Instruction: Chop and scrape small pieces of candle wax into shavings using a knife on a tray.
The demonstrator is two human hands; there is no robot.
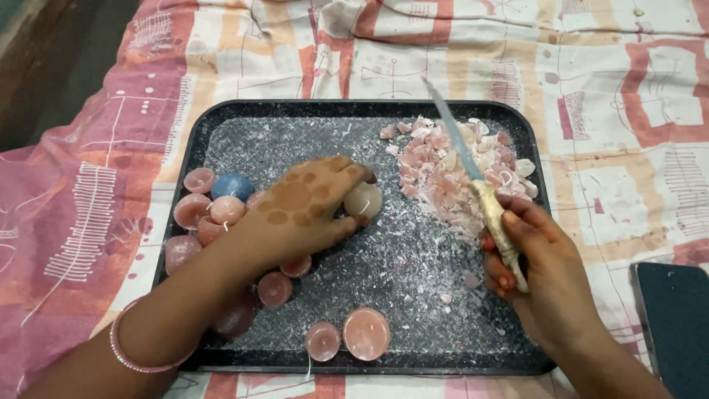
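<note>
A black tray (221, 122) lies on a patterned cloth, dusted with wax crumbs. My left hand (299, 207) rests in the tray's middle and grips a pale round wax candle (364, 199) between thumb and fingers. My right hand (535, 266) is closed around the worn handle of a knife (473, 177), whose blade points up and away over a pile of pink and white wax pieces (454, 174). Several round pink candles (193, 210) and one blue candle (233, 185) cluster at the tray's left side. Two more pink candles (365, 334) sit near the front rim.
The pink, orange and white patterned cloth (605, 89) covers the surface all around the tray. A dark flat rectangular object (676, 318) lies at the right edge. A dark strip of floor (59, 52) shows at the upper left.
</note>
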